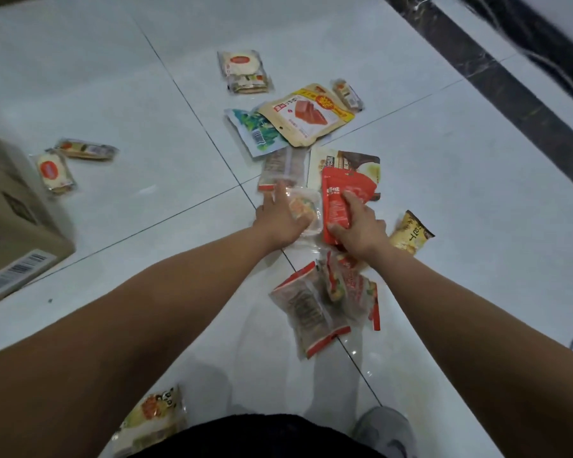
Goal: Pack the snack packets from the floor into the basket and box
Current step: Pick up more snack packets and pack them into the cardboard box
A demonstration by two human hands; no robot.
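Brown cardboard box, left edge of frame: white barcode label on its near corner, digits unreadable; the basket is not in view. Small clear-wrapped pale cake with a round red label, just beside the box: lettering blurred. Left hand, centre: laid over a clear plastic packet of orange-yellow snack; whether it grips cannot be told. Right hand, right of centre: fingers and thumb curled round a red foil pouch, white characters illegible. Advice: secure the slippery clear packet fully, lift both together, carry them left to the box and lay them flat. Yellow crinkled packet, further right on the floor: dark characters, unreadable.
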